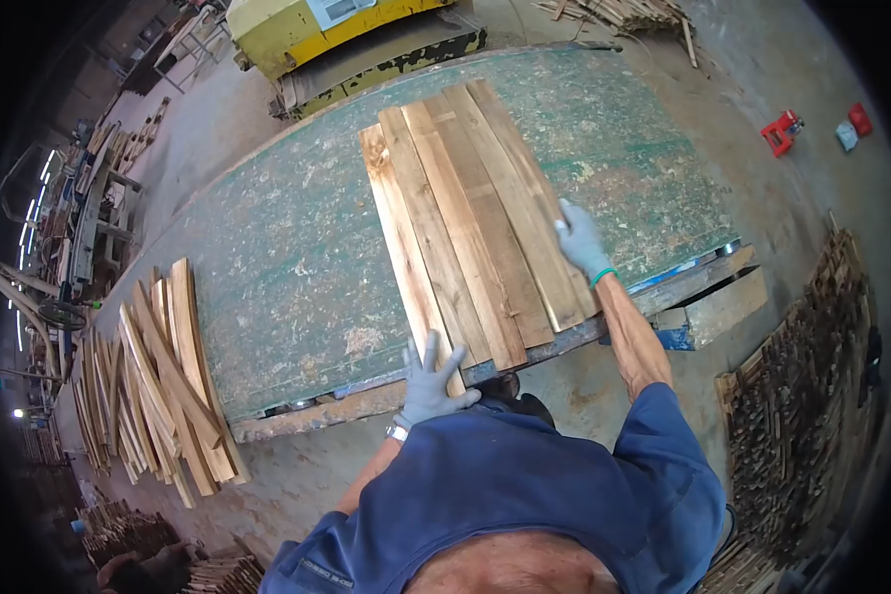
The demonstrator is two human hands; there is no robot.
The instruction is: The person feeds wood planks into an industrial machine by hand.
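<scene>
Several wooden boards (465, 238) lie side by side on the green worktable (297, 257), their long edges together and near ends uneven. My left hand (432, 384), in a grey glove, has its fingers spread over the near end of the leftmost board (406, 257). Against the outer edge of the rightmost board (530, 193) rests my right hand (581, 244), also gloved, with a green cuff. Its fingers look stretched out along that edge, and it does not appear to grip anything.
Loose narrow wood strips (168, 386) lie across the table's left end. A yellow machine (356, 45) stands beyond the far edge. Stacked wood (812, 396) is on the floor at right, near red tools (782, 133). More scrap wood (624, 14) lies at the back.
</scene>
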